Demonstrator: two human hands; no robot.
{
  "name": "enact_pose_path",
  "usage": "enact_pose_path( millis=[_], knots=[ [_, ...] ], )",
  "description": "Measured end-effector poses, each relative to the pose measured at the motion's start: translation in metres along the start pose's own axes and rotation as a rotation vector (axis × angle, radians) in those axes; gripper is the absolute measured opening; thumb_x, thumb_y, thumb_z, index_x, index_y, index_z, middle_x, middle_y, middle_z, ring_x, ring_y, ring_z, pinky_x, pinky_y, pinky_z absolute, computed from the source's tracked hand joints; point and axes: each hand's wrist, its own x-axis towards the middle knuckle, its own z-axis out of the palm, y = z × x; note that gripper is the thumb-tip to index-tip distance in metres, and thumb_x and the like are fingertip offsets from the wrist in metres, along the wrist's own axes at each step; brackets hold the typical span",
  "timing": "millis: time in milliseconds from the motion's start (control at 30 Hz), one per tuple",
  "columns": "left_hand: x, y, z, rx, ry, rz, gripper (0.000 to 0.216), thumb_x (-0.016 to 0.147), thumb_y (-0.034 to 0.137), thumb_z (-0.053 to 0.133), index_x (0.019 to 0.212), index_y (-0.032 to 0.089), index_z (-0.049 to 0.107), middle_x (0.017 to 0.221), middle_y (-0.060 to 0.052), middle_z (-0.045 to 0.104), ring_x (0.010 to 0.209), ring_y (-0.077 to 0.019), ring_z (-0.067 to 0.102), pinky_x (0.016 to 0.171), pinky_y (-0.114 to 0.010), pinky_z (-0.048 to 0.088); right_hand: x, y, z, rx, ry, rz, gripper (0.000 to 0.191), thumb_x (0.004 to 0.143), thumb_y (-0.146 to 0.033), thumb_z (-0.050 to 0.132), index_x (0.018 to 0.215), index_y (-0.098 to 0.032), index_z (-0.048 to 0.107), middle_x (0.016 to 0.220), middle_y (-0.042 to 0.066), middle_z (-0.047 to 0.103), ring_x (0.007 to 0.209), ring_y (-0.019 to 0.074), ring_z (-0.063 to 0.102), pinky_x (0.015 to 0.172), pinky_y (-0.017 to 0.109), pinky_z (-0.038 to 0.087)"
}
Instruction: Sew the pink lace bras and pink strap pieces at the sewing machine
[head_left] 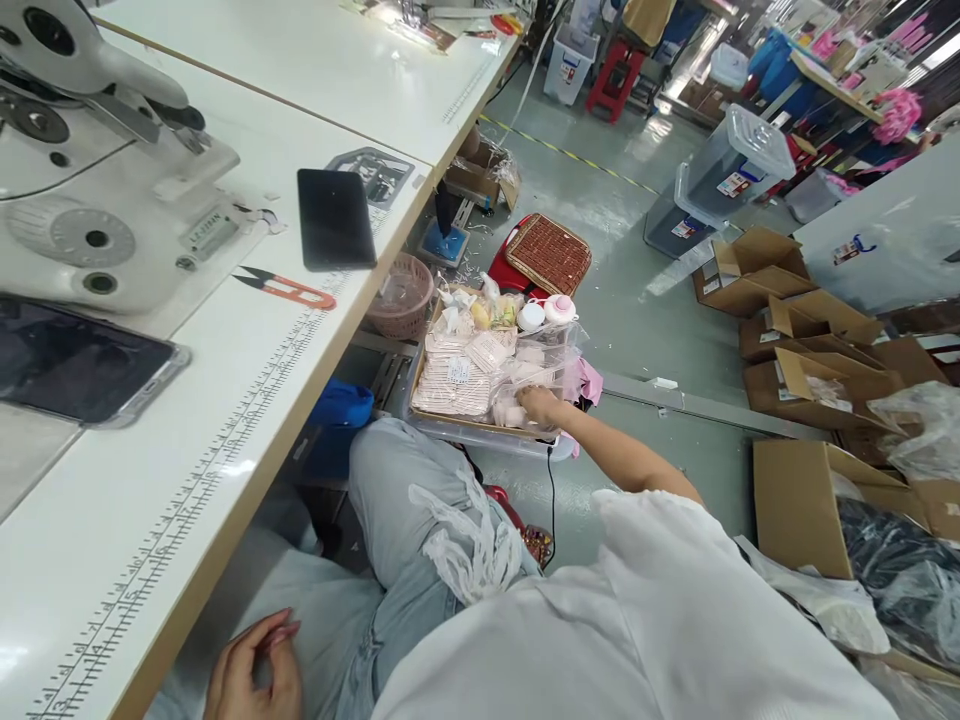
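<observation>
Two hands show: the right hand (537,403) reaches into clear plastic bags (536,368) in a tray (484,428) on the floor side, beside stacked pale pieces (450,388), its grip unclear; the left hand (259,672) lies loosely curled over the jeans (401,500), its contents unclear.

a sewing workshop, shown by the sewing machine (112,190), ruler-marked white table (217,370), thread snips (300,292) and cardboard boxes (757,268).

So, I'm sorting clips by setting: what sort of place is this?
Probably a sewing workshop: a sewing machine stands on the white table, orange thread snips lie nearby, and ruler markings run along the table's edge.
</observation>
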Motion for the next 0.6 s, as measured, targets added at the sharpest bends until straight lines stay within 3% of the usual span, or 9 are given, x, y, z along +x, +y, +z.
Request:
enact_pose_path(
  millis=[167,233,300,333,367,433,533,600],
  knots=[
    [0.003,0.009,0.002,-0.114,-0.067,0.152,0.021,0.095,0.030,0.047,0.089,0.020,0.064,0.086,-0.004,0.070,0.078,-0.0179,0.067,0.073,-0.028,0.053,-0.037,0.006,-0.041,-0.084,0.007,0.018,0.026,0.093,-0.021,0.066,0.116,-0.009,0.066,0.116,0.017,0.070,0.108,0.0269,0.066,0.093,0.037,0.052],
    [0.011,0.027,0.005,-0.227,-0.142,0.187,0.021,0.095,0.030,0.048,0.089,0.021,0.065,0.087,-0.004,0.070,0.080,-0.0171,0.068,0.076,-0.027,0.053,-0.062,0.000,-0.058,-0.088,0.077,0.027,0.027,0.096,-0.017,0.058,0.120,-0.005,0.062,0.106,0.022,0.071,0.100,0.0283,0.069,0.083,0.033,0.051],
    [0.022,0.053,0.011,-0.375,-0.264,0.168,0.023,0.095,0.033,0.049,0.092,0.022,0.068,0.094,-0.004,0.072,0.087,-0.0171,0.070,0.079,-0.027,0.055,-0.091,-0.022,-0.066,-0.064,0.158,-0.029,0.029,0.102,-0.019,0.046,0.127,-0.006,0.055,0.100,0.020,0.072,0.092,0.0246,0.069,0.077,0.029,0.048],
    [0.028,0.068,0.015,-0.456,-0.342,0.133,0.024,0.095,0.036,0.050,0.098,0.022,0.069,0.100,-0.005,0.073,0.091,-0.0178,0.071,0.079,-0.027,0.055,-0.104,-0.038,-0.065,-0.035,0.184,-0.114,0.026,0.103,-0.022,0.046,0.125,-0.010,0.055,0.097,0.015,0.072,0.089,0.0211,0.068,0.076,0.027,0.046],
    [0.033,0.084,0.019,-0.544,-0.438,0.091,0.028,0.095,0.038,0.050,0.110,0.021,0.067,0.108,-0.007,0.073,0.095,-0.0186,0.072,0.080,-0.027,0.056,-0.116,-0.056,-0.061,0.036,0.182,-0.310,0.020,0.102,-0.021,0.050,0.117,-0.011,0.058,0.094,0.012,0.071,0.084,0.0193,0.066,0.073,0.026,0.045],
    [0.040,0.112,0.026,-0.696,-0.621,0.015,0.049,0.091,0.045,0.053,0.132,0.018,0.056,0.113,-0.011,0.074,0.094,-0.0205,0.073,0.080,-0.030,0.058,-0.133,-0.094,-0.048,0.151,0.073,-0.663,0.009,0.098,-0.019,0.057,0.105,-0.015,0.061,0.094,0.008,0.071,0.078,0.0164,0.063,0.067,0.024,0.042],
    [0.044,0.136,0.030,-0.708,-0.754,-0.074,0.047,0.088,0.053,0.053,0.115,0.016,0.064,0.076,-0.005,0.075,0.064,-0.0191,0.071,0.063,-0.027,0.055,-0.140,-0.122,-0.032,0.232,-0.032,-0.835,0.008,0.096,-0.023,0.063,0.101,-0.016,0.062,0.090,0.005,0.070,0.075,0.0150,0.062,0.064,0.023,0.042],
    [0.043,0.135,0.028,-0.684,-0.765,-0.121,0.044,0.088,0.058,0.050,0.093,0.018,0.068,0.057,-0.001,0.068,0.050,-0.0169,0.063,0.055,-0.026,0.050,-0.133,-0.111,-0.034,0.281,-0.002,-0.749,0.014,0.098,-0.029,0.061,0.097,-0.016,0.065,0.088,0.004,0.070,0.077,0.0145,0.063,0.069,0.024,0.046]
  ],
)
